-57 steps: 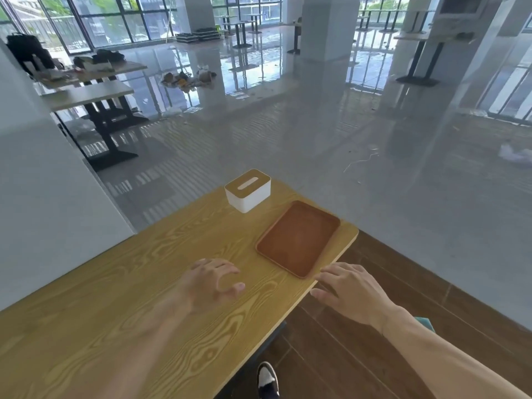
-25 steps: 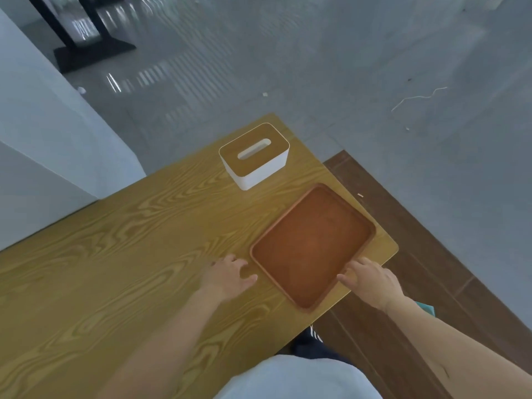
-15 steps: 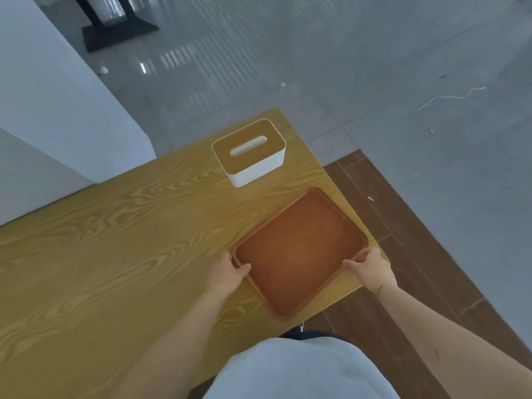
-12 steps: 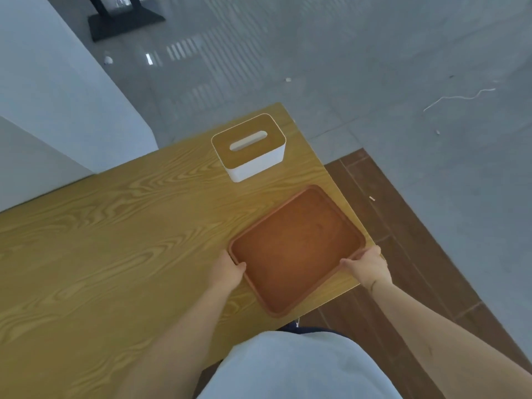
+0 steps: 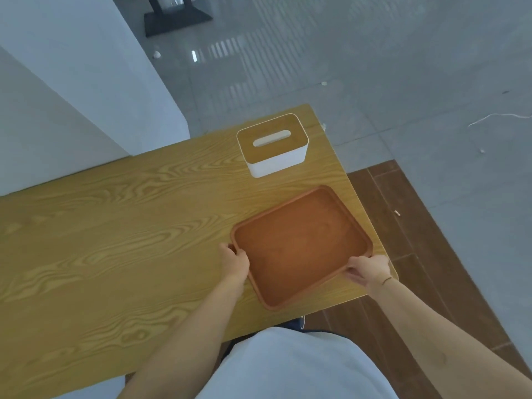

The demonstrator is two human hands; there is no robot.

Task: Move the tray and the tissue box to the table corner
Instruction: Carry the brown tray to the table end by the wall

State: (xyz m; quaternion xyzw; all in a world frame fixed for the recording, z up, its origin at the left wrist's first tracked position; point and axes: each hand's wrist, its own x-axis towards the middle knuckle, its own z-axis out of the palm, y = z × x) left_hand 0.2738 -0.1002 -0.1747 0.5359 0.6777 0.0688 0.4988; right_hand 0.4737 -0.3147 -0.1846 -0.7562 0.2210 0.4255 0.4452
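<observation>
A flat brown tray [image 5: 300, 243] lies on the wooden table [image 5: 129, 226] near its right end. My left hand [image 5: 234, 262] grips the tray's left rim, thumb over the edge. My right hand [image 5: 367, 269] grips the rim at the tray's near right corner. A white tissue box [image 5: 273, 145] with a wooden slotted lid stands upright behind the tray, close to the table's far right corner and apart from the tray.
The table's right edge [image 5: 357, 194] runs just beside the tray, with brown and grey floor beyond. A white wall [image 5: 86, 82] borders the table's far side on the left. A dark table base [image 5: 178, 20] stands on the floor far behind.
Both hands have reached forward from the table surface and closed on the tray's left and right rims. The view has tilted down. The tissue box has stayed in place.
</observation>
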